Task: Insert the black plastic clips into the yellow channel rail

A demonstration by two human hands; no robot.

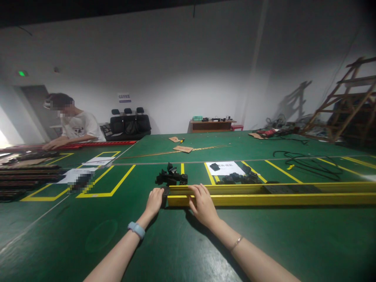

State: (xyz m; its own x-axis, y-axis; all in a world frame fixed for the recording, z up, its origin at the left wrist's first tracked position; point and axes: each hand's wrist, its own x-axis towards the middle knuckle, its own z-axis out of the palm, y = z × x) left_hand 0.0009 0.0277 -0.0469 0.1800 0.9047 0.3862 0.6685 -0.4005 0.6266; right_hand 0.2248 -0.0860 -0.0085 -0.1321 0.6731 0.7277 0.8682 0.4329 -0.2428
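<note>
A long yellow channel-shaped rail [264,200] lies across the green table, running off to the right. At its left end sits a black end block [165,196], and my left hand [154,201] is closed around it. My right hand [203,204] rests over the rail near that end, fingers inside the channel and thumb on the near wall. A dark flat piece [292,189] lies in the channel farther right. Just behind the rail's left end is a pile of black parts [171,175]. More black parts [241,176] lie around a white paper sheet [227,168].
The green table [147,243] carries yellow tape marks. Dark rails [29,178] are stacked at left, near a person [78,123] with hands on red rails [117,143]. Cardboard pieces [183,149] lie farther back; black cable [305,160] loops at right, before a wooden ladder [343,98].
</note>
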